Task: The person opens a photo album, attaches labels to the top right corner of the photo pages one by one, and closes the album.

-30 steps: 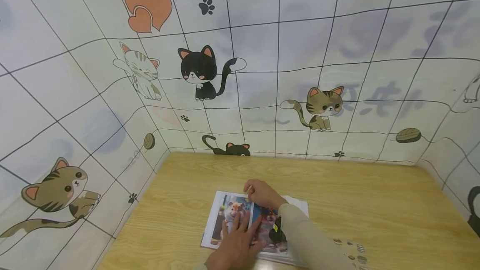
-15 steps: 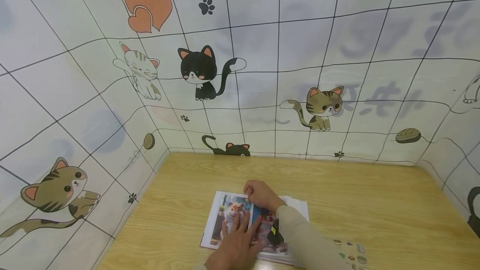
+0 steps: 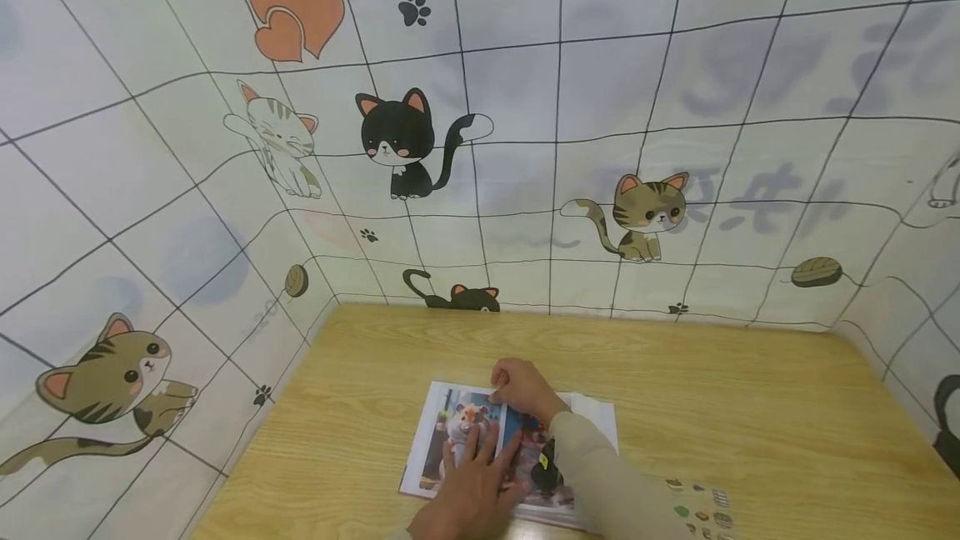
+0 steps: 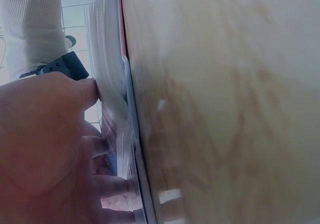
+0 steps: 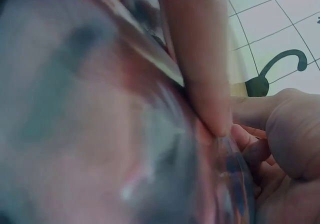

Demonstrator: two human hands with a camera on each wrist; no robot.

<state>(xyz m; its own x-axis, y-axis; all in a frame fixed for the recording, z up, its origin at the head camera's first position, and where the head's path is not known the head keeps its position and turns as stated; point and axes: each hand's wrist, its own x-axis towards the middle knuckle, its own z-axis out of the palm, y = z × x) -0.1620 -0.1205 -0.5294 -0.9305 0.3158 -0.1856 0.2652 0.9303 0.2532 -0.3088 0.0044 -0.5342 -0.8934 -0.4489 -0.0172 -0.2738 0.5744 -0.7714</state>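
Note:
An open photo album (image 3: 420, 461) with clear sleeves lies on the table. Its left page shows a hamster picture (image 3: 465, 415); a darker picture (image 3: 525, 473) is partly covered by the right arm. My left hand (image 3: 474, 482) rests flat on the pages, fingers spread. In the left wrist view it (image 4: 55, 139) lies against the thick stack of page edges (image 4: 111, 59). My right hand (image 3: 525, 386) has curled fingers at the album's top, near the fold. In the right wrist view this hand (image 5: 285, 149) is beside a glossy sleeve edge (image 5: 235, 184); what its fingertips hold is unclear.
A sheet of small printed pictures (image 3: 701, 507) lies right of the album, partly behind the right sleeve (image 3: 615, 473). The wooden table (image 3: 750, 407) meets a wall cloth with cartoon cats (image 3: 645, 207). A black device (image 3: 546, 465) sits at the right wrist.
My right hand shifts very slightly at the album's top, and its sleeve moves a little left, uncovering more of the picture sheet. My left hand stays in place.

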